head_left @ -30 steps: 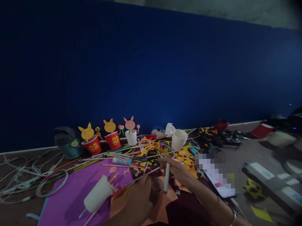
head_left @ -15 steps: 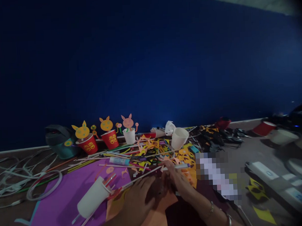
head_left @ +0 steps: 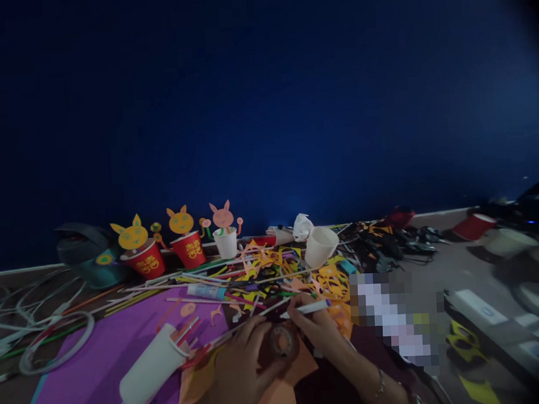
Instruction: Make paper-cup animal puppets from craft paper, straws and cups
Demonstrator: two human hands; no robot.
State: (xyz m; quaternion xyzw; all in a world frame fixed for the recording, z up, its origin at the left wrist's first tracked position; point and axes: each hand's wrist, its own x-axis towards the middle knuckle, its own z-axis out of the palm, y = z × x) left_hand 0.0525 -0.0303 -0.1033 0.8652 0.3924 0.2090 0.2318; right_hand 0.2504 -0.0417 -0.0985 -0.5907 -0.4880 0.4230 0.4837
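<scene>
Head view: the right hand (head_left: 317,326) pinches a white marker (head_left: 310,308) pen-fashion, presumably for fine control, while the left hand (head_left: 240,359) cups a round, roll-like object (head_left: 282,341) between the two hands, seemingly steadying it above the orange paper (head_left: 282,399) beneath them.

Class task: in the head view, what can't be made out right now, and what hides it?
All in the head view:
Orange paper: partly hidden by the left hand.
Lying white cup: its wall hides most of the inside.
Pale strip: masked by pixel blocks.
Round item by the left hand: markings too small and dim.
Black things: shadowed, cut off by the right edge.
</scene>
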